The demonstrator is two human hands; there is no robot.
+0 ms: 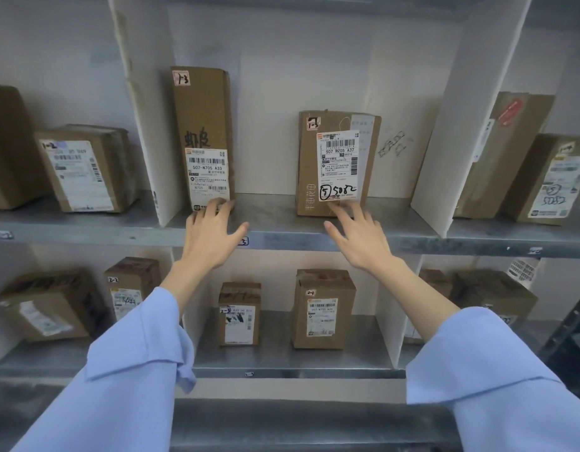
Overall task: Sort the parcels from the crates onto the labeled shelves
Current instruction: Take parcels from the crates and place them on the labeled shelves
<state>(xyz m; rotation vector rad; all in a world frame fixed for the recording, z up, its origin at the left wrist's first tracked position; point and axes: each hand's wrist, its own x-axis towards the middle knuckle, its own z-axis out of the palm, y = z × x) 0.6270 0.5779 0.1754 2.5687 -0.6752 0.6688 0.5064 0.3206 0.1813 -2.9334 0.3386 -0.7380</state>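
Observation:
Two brown cardboard parcels marked 1-3 stand upright in the middle bay of the upper metal shelf [275, 220]. The tall narrow parcel [202, 125] is at the left, and the fingertips of my left hand [213, 233] touch its lower front, fingers spread and straight. The wider parcel [334, 158] with a white label reading 5082 stands at the right; my right hand [357, 236] reaches up to its bottom edge with fingers extended, touching it. Neither hand grips anything. A small tag [244, 242] on the shelf lip sits between my hands.
White dividers [142, 125] [461, 141] wall off the bay. Neighbouring bays hold more parcels at the left [83, 171] and right [549, 177]. The lower shelf [282, 360] carries several boxes, including two [239, 313] [322, 308] below my hands. A dark crate edge [568, 340] shows at the right.

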